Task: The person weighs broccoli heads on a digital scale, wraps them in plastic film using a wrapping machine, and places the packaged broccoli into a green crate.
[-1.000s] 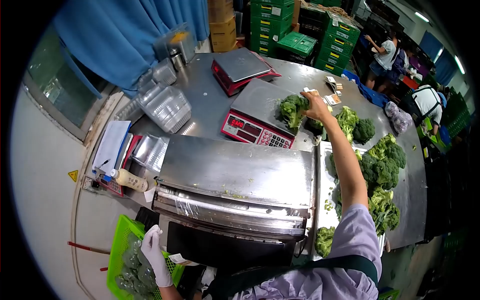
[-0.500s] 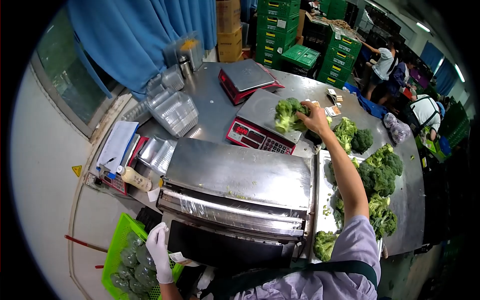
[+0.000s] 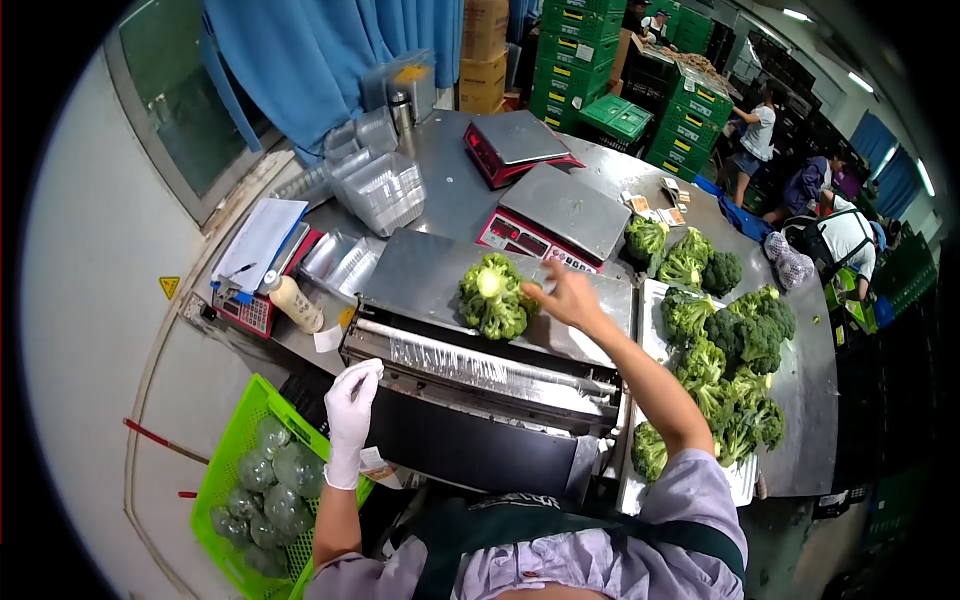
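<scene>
A broccoli head [image 3: 493, 297] rests stem up on the metal top [image 3: 425, 262] of the film wrapping machine. Just right of it is my bare right hand [image 3: 566, 295], its fingers spread and holding nothing. My left hand [image 3: 352, 400], in a white glove, hovers at the front left of the machine, by the roll of clear film [image 3: 450, 362]. Its fingertips are pinched together; anything between them is too small to make out. Behind the machine stands a red scale [image 3: 565, 215] with a bare plate. More broccoli [image 3: 741, 335] lies on and beside the white tray [image 3: 652, 300] to the right.
A green basket [image 3: 222, 455] of wrapped broccoli [image 3: 287, 470] is at the lower left. Clear plastic trays [image 3: 380, 190], a bottle [image 3: 293, 303] and a clipboard [image 3: 258, 243] occupy the left side. A second scale [image 3: 517, 140], labels [image 3: 672, 215], stacked green crates [image 3: 575, 60] and other people [image 3: 757, 135] are farther back.
My right hand has carried the broccoli from the scale to the machine top and let go of it. My left hand has risen toward the film roll. The camera view has shifted.
</scene>
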A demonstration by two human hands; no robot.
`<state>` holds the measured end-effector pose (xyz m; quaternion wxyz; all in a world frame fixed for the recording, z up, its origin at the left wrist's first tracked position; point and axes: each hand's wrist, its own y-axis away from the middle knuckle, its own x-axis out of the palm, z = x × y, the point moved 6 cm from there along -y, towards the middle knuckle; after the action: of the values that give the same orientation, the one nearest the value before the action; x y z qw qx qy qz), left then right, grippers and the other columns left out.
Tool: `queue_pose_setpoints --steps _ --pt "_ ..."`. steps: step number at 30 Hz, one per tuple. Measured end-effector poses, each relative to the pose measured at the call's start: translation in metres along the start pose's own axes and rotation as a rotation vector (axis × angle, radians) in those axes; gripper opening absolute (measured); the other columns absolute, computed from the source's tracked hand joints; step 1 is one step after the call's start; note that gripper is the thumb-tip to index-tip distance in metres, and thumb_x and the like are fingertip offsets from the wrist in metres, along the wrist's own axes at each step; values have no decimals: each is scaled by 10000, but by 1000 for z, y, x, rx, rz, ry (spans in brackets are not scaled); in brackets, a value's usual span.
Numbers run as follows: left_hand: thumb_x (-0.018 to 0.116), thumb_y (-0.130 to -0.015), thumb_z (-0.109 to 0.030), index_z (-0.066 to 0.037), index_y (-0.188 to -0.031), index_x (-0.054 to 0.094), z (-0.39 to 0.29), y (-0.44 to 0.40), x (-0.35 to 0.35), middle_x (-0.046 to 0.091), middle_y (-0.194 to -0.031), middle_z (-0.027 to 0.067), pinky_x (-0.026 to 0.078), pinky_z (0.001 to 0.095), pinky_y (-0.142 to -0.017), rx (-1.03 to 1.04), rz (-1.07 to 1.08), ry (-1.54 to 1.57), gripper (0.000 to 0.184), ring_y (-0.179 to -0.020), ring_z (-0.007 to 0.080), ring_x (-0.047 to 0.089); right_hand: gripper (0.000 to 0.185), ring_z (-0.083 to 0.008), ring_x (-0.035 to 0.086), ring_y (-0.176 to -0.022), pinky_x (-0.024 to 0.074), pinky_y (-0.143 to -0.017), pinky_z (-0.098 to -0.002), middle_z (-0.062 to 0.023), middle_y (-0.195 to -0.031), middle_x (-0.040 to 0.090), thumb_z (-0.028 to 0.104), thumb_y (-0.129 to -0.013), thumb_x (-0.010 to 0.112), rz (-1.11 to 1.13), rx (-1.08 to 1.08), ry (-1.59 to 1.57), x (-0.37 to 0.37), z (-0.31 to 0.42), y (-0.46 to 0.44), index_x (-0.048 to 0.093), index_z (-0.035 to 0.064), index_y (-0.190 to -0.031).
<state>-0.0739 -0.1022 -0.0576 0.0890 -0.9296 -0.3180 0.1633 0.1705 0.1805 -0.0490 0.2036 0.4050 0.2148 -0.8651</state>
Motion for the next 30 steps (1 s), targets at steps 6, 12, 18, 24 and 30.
queue_pose_setpoints --steps 6,12,18,24,30 --pt "599 -839 -64 17 -916 660 -1 -11 0 660 -946 97 476 265 -792 45 59 -99 127 -885 162 614 142 -175 571 -593 483 -622 -298 -86 -746 620 -61 -692 636 -647 -643 -140 -217 175 156 635 23 -806" --pt "610 -814 -62 -14 -935 655 -30 -29 39 658 -958 104 471 297 -826 275 253 -251 137 -912 215 624 68 -169 510 -646 407 -602 -273 -28 -712 549 39 -717 567 -954 -1461 164 -273 256 327 604 95 -726" --pt "606 -818 -45 -22 -954 647 -43 -26 70 650 -996 108 473 295 -833 372 397 -253 144 -941 215 621 46 -165 514 -640 406 -587 -271 -32 -712 552 49 -716 592 -886 -1368 419 -289 297 377 596 90 -734" --pt "597 -824 -25 -5 -951 641 -38 -25 84 648 -989 110 467 290 -829 414 461 -229 136 -934 208 615 49 -161 517 -635 405 -573 -269 -35 -712 554 58 -714 617 -857 -1238 537 -302 313 402 588 85 -743" --pt "607 -809 -29 -16 -947 641 -45 -26 83 645 -999 119 468 305 -836 422 460 -244 143 -935 229 619 74 -158 521 -629 404 -559 -267 -39 -712 556 68 -713 642 -855 -1211 566 -307 306 409 580 80 -751"
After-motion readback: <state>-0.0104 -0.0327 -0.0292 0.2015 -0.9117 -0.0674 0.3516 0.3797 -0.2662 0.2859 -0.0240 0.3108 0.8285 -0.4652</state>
